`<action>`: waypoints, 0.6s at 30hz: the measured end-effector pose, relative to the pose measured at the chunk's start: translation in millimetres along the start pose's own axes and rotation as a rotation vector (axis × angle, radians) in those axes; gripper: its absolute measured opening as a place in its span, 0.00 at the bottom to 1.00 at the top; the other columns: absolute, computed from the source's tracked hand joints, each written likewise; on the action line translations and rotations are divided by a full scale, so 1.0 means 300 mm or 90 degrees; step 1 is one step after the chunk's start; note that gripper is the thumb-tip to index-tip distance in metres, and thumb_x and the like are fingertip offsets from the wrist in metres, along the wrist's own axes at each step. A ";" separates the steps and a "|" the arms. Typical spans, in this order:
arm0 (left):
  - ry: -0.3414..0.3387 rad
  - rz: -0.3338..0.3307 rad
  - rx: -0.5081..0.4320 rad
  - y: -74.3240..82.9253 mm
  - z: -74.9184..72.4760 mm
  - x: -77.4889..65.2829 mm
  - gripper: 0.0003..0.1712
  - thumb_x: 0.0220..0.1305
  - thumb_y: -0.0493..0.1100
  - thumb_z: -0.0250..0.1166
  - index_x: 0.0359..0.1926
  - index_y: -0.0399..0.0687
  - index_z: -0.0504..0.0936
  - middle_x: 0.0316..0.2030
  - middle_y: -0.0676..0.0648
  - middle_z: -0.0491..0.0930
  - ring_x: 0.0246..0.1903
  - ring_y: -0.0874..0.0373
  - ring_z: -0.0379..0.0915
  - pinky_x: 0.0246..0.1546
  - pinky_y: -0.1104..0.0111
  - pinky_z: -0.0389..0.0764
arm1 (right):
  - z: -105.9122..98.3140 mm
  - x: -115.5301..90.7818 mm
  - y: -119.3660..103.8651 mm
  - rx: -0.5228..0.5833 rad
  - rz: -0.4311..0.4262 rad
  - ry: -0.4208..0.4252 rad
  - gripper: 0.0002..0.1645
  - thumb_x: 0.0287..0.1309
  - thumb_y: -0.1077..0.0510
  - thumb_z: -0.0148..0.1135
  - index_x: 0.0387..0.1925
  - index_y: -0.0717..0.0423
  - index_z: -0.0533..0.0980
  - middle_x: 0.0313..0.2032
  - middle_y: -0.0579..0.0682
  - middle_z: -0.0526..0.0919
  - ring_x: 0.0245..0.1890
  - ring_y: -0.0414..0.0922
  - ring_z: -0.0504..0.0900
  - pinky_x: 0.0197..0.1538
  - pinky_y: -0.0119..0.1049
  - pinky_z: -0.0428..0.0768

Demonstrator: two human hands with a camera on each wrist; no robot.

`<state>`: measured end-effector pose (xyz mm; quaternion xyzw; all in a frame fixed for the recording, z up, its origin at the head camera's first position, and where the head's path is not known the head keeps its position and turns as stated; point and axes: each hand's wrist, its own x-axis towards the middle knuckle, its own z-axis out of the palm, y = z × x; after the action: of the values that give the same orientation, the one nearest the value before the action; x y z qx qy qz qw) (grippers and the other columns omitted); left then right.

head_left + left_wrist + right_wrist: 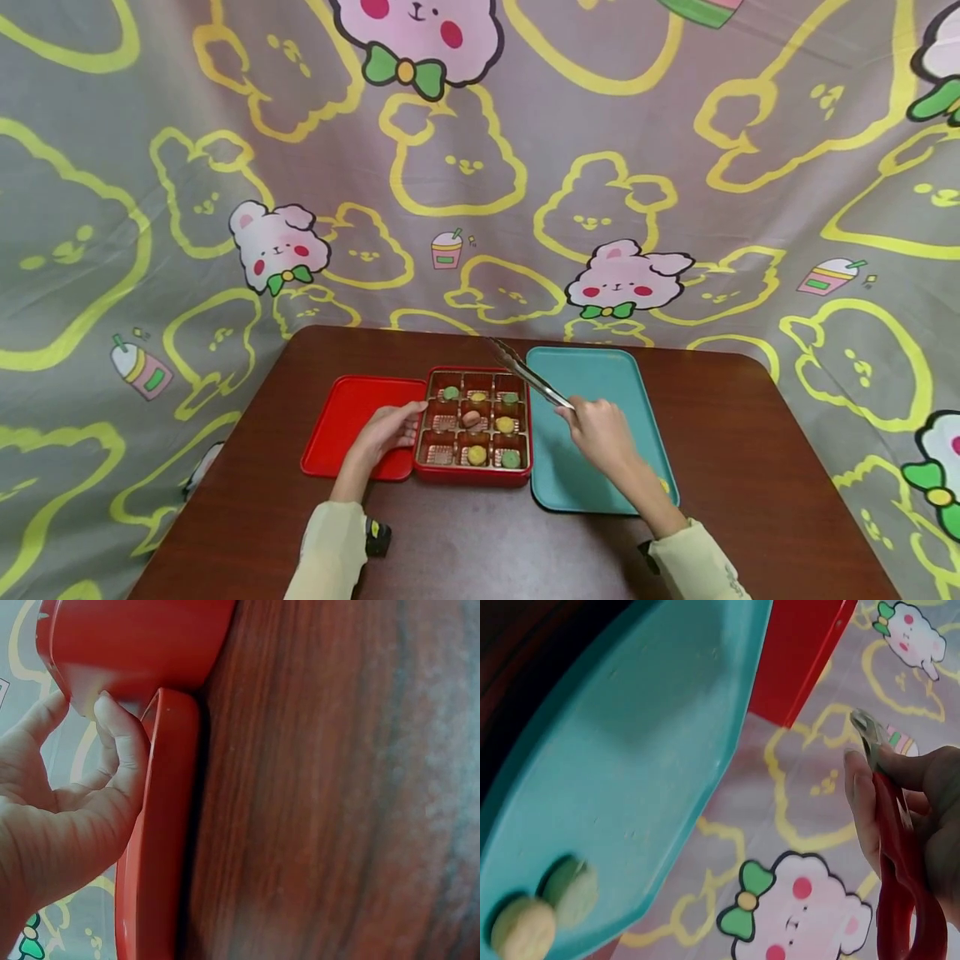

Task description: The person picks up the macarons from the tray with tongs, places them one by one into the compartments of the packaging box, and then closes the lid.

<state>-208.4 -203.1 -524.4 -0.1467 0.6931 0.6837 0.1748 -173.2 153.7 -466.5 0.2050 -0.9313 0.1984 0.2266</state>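
Note:
A red box with a divided brown insert stands in the middle of the table in the head view. Several small round macaron-like pieces, green, yellow and brown, lie in its compartments; a brown one is in the centre. My left hand holds the box at its left side, fingertips against the rim and wall. My right hand grips metal tongs with red handles, above the blue-green tray. The tong tips reach past the box's far right corner, and nothing shows between them.
A red lid lies left of the box, partly under my left hand. On the tray's near right part sit a yellow piece and a green piece. Patterned cloth hangs behind the dark wooden table.

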 end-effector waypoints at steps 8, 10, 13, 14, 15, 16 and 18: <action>-0.001 -0.001 -0.001 -0.003 0.000 0.000 0.19 0.71 0.53 0.67 0.30 0.43 0.86 0.24 0.50 0.82 0.21 0.62 0.75 0.28 0.73 0.82 | -0.076 -0.036 0.091 -0.020 0.040 -0.008 0.17 0.62 0.59 0.72 0.22 0.59 0.75 0.12 0.44 0.62 0.12 0.41 0.61 0.17 0.38 0.64; 0.000 -0.002 -0.006 -0.005 0.002 0.000 0.18 0.71 0.52 0.67 0.29 0.44 0.85 0.23 0.50 0.81 0.21 0.62 0.75 0.28 0.73 0.82 | -0.091 -0.050 0.118 -0.025 0.061 -0.024 0.18 0.64 0.58 0.71 0.22 0.59 0.74 0.12 0.44 0.61 0.12 0.41 0.61 0.17 0.38 0.63; 0.001 -0.004 -0.009 -0.005 0.003 0.001 0.18 0.71 0.52 0.67 0.29 0.44 0.85 0.23 0.51 0.81 0.21 0.62 0.75 0.27 0.73 0.82 | -0.110 -0.072 0.151 -0.029 0.088 -0.040 0.20 0.65 0.57 0.70 0.22 0.58 0.71 0.12 0.45 0.60 0.12 0.42 0.61 0.17 0.38 0.63; 0.001 -0.003 -0.008 -0.005 0.003 0.001 0.18 0.70 0.52 0.67 0.29 0.44 0.85 0.23 0.51 0.81 0.21 0.62 0.75 0.27 0.73 0.81 | -0.115 -0.079 0.159 -0.031 0.095 -0.044 0.20 0.66 0.57 0.69 0.22 0.57 0.71 0.12 0.45 0.60 0.12 0.42 0.62 0.17 0.38 0.64; 0.002 -0.004 -0.008 -0.005 0.003 0.001 0.18 0.70 0.52 0.67 0.28 0.44 0.85 0.23 0.50 0.81 0.21 0.62 0.75 0.27 0.73 0.81 | -0.119 -0.086 0.167 -0.033 0.101 -0.047 0.21 0.66 0.56 0.69 0.22 0.57 0.70 0.12 0.45 0.60 0.11 0.42 0.62 0.17 0.39 0.64; 0.002 -0.002 -0.005 -0.006 0.002 0.002 0.18 0.70 0.52 0.67 0.28 0.44 0.85 0.23 0.51 0.81 0.21 0.62 0.75 0.27 0.73 0.81 | -0.122 -0.093 0.174 -0.036 0.106 -0.049 0.20 0.66 0.56 0.69 0.23 0.58 0.70 0.12 0.45 0.60 0.12 0.43 0.62 0.17 0.39 0.65; 0.002 0.000 0.000 -0.007 0.001 0.004 0.18 0.70 0.52 0.67 0.28 0.44 0.84 0.22 0.51 0.80 0.20 0.63 0.74 0.26 0.73 0.81 | -0.128 -0.107 0.186 -0.039 0.117 -0.053 0.20 0.66 0.54 0.69 0.24 0.59 0.71 0.12 0.45 0.60 0.12 0.43 0.63 0.18 0.40 0.65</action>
<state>-208.6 -202.8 -526.8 -0.1479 0.6934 0.6835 0.1740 -160.3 227.5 -466.6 0.1198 -0.9603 0.1809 0.1751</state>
